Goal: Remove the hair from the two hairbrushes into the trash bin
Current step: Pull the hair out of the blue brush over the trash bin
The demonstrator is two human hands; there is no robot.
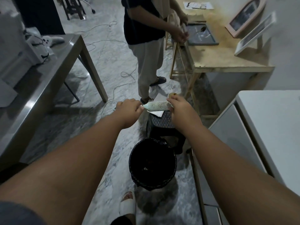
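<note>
A pale mint hairbrush (157, 106) with white bristles is held level in front of me, above a dark stool. My left hand (128, 107) grips its handle end. My right hand (176, 106) has its fingers curled on the bristle head at the far end. A black-lined trash bin (152, 161) stands on the floor below and nearer to me, between my forearms. A small tan round object (172, 94) shows just beyond my right hand; I cannot tell what it is.
A dark woven stool (164, 120) with a white paper (156, 113) on it stands behind the bin. Another person (146, 46) stands ahead by a wooden table (227, 62). A grey table (48, 70) is left, white cabinets (259, 127) right, cables on the floor.
</note>
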